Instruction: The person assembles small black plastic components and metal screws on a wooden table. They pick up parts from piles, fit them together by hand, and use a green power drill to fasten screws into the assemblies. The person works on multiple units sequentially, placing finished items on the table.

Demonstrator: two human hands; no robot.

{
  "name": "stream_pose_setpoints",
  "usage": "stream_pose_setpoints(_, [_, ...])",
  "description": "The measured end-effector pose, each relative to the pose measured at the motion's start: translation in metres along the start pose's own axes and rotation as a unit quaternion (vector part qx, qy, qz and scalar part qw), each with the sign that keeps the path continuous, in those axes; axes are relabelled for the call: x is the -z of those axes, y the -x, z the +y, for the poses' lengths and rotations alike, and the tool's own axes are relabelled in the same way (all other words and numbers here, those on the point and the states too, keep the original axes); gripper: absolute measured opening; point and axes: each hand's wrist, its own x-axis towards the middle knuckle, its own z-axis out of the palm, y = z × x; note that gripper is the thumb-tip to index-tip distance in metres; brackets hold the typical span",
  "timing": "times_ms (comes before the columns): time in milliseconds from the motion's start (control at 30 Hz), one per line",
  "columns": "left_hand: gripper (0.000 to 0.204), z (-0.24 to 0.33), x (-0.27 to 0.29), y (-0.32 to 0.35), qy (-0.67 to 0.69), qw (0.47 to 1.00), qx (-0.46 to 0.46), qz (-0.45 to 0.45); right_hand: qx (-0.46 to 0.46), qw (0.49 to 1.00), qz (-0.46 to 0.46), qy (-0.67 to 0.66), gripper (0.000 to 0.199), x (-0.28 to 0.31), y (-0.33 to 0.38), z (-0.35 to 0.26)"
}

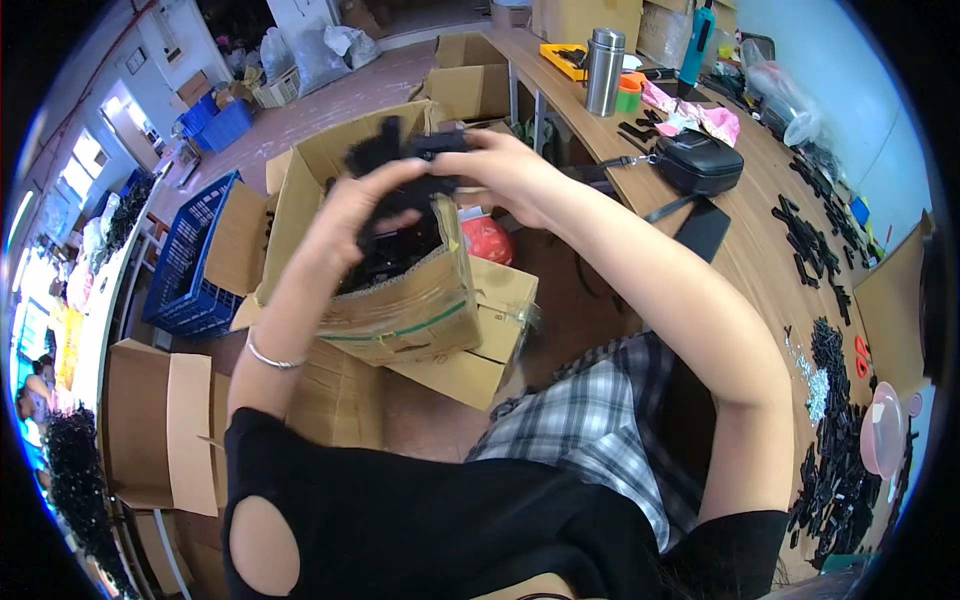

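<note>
Both hands raised above open cardboard box [400, 300], at centre, toward 11 o'clock. Left hand [365, 205] clamped on clump of black parts [385, 150]; right hand [500, 170] pinching same clump from 3 o'clock side. More black parts inside box. Wooden surface [760, 260] at 3 o'clock carries black pouch [697, 162], steel flask [604, 70].

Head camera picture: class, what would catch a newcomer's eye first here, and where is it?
In the upper middle, the left hand and the right hand grip a bunch of black parts above an open cardboard box that holds more of them. To the right runs a long wooden table with a black pouch, a steel flask and scattered black pieces.
</note>
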Motion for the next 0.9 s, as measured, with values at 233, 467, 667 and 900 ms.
stream_pose_setpoints(233, [0.070,-0.011,0.083,-0.102,-0.403,0.898,-0.049,0.168,0.018,0.967,-0.067,0.246,0.037,-0.031,0.062,-0.028])
stream_pose_setpoints(467, [0.048,0.025,-0.071,-0.169,-0.263,0.909,-0.323,-0.016,0.162,0.983,-0.040,0.083,0.030,-0.052,0.181,-0.030])
stream_pose_setpoints(667, [0.031,0.007,-0.305,-0.153,-0.252,0.789,-0.532,-0.178,0.293,0.916,0.265,0.067,0.019,0.001,0.229,-0.026])
stream_pose_setpoints(900, [0.037,-0.051,-0.560,-0.168,-0.213,0.818,-0.463,-0.269,0.175,0.918,0.313,0.171,0.024,0.077,0.349,0.000])
